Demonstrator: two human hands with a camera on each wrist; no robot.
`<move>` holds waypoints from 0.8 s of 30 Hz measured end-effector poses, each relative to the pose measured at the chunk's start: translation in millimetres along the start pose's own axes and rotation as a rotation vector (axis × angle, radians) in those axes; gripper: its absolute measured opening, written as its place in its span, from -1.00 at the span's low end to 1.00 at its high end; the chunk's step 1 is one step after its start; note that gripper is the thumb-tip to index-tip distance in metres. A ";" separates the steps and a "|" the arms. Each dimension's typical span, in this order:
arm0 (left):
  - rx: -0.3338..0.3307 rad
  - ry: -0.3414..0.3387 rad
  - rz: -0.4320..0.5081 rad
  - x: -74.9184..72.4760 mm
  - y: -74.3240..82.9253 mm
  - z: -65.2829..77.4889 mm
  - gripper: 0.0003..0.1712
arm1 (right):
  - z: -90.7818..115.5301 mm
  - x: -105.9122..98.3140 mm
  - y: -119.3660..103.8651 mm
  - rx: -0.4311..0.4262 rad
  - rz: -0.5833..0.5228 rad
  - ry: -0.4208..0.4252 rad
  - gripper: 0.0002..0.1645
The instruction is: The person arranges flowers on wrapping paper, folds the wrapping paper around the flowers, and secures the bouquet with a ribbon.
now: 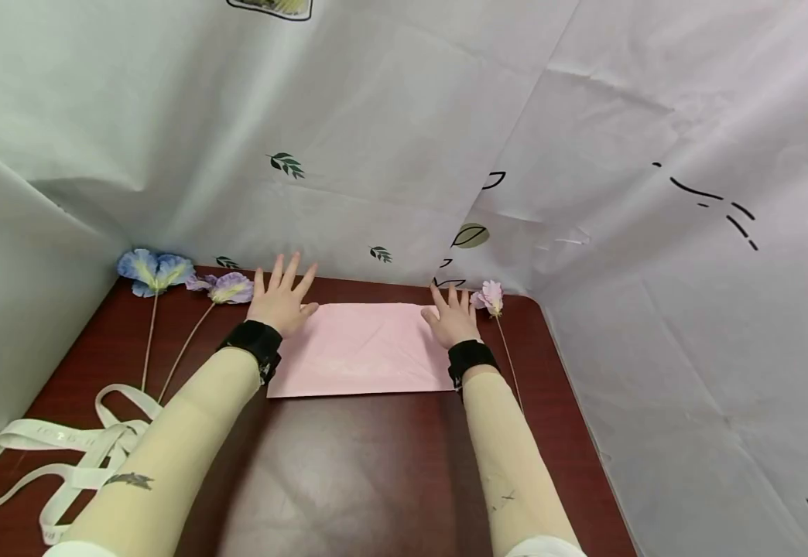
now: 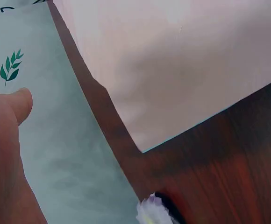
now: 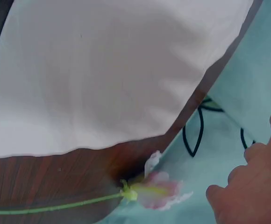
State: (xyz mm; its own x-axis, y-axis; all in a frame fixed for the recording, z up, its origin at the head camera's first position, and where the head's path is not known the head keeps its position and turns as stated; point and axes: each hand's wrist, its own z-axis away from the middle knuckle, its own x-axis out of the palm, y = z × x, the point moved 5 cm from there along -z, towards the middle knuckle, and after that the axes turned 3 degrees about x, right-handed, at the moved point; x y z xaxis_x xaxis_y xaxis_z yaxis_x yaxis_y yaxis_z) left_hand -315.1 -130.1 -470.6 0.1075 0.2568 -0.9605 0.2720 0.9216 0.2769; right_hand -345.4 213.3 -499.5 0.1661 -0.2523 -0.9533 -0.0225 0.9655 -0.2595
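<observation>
A sheet of pink paper (image 1: 365, 348) lies flat on the dark red-brown table (image 1: 348, 472), near its far edge and just short of the leaf-printed white backdrop (image 1: 376, 155). The left hand (image 1: 280, 300) rests at the sheet's far left corner with its fingers straight and spread; the right hand (image 1: 453, 317) rests at the far right corner, fingers also straight and slightly fanned. Whether the palms press down firmly is hard to tell from the head view. Just beside the right hand lies a pink artificial flower (image 1: 491, 296) on a thin stem. Left of the left hand lie a purple flower (image 1: 226, 287) and a blue flower (image 1: 153, 270), with a cream ribbon (image 1: 63, 456) looped near the table's front left.
</observation>
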 end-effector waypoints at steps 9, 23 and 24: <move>0.099 -0.015 0.169 54.0 -9.3 7.8 0.01 | 59.0 36.7 -22.9 -0.126 -0.020 -0.151 -0.13; -0.035 -0.063 0.365 95.9 -41.1 30.8 0.16 | 103.7 99.1 -3.9 -0.079 -0.190 -0.177 -0.18; -0.037 -0.056 0.361 94.5 -41.2 29.8 0.17 | 101.2 101.2 -1.9 -0.080 -0.194 -0.171 -0.18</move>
State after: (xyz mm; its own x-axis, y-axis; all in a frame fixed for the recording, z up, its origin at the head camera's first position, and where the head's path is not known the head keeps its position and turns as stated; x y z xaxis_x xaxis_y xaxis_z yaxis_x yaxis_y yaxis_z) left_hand -287.6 -152.5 -571.8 0.2431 0.5524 -0.7974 0.1718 0.7845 0.5959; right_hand -228.8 192.4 -579.8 0.3388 -0.4106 -0.8465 -0.0508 0.8904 -0.4523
